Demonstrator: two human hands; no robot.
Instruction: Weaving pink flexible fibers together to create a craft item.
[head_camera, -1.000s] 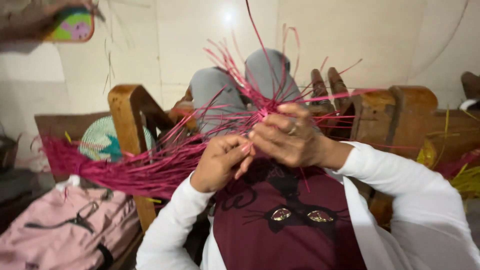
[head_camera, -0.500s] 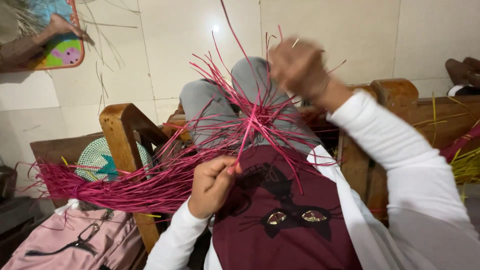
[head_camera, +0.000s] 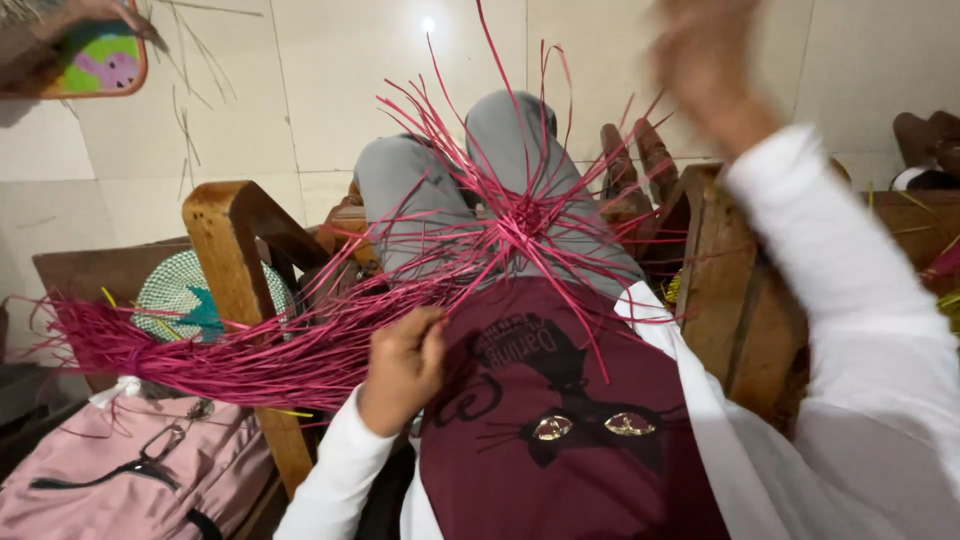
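Closest to the camera, the person's maroon top (head_camera: 560, 440) with its cat-face print fills the lower middle, white sleeves running out to either side. The left hand (head_camera: 405, 365) sits low against the torso, fingers curled shut around a gathered bunch of pink straw strands (head_camera: 250, 355). That bundle sweeps away to the left, passing in front of the wooden chair arm (head_camera: 235, 260), and ends in a bound, bushy tail well out to the side. Below it lies a pink bag (head_camera: 110, 480) with a dark strap, and behind the bundle peeks a round woven piece (head_camera: 185, 295) in pale green with a teal patch. Moving up, the strands meet in a tight woven knot (head_camera: 525, 218) resting on the lap, against the grey trousers (head_camera: 430, 195), with loose ends spraying outward in all directions. Up high on the right, the right hand (head_camera: 705, 65) is raised well above the knot, heavily blurred; whether it grips a strand cannot be told. Beyond, pale tiled floor (head_camera: 330, 80) and a colourful mat (head_camera: 100, 60) at top left.
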